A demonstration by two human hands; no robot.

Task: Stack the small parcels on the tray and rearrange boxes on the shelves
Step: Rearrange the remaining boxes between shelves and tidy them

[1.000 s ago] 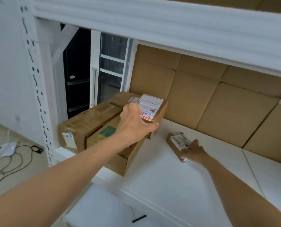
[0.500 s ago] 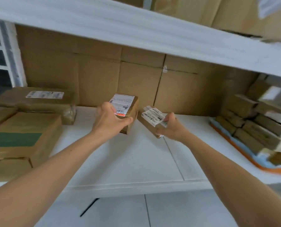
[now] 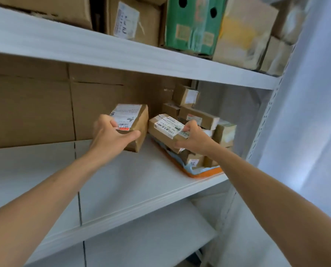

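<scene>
My left hand (image 3: 110, 134) grips a brown cardboard parcel (image 3: 139, 122) with a white shipping label, held just above the white middle shelf (image 3: 122, 182). My right hand (image 3: 194, 140) grips a smaller flat parcel (image 3: 162, 130) with a barcode label, held over the left edge of the orange tray (image 3: 205, 173). The tray sits at the right end of the shelf and carries a pile of several small brown parcels (image 3: 199, 117). The two held parcels are close side by side.
Flat cardboard sheets (image 3: 35, 108) line the back of the shelf. The upper shelf (image 3: 103, 49) holds large boxes and a green carton (image 3: 191, 24). A perforated white upright (image 3: 266, 116) stands at the right. A lower shelf (image 3: 151, 245) lies below.
Both hands have carried their parcels rightwards along the shelf, from the large boxes at the left end to the orange tray. The view has swung right with them.
</scene>
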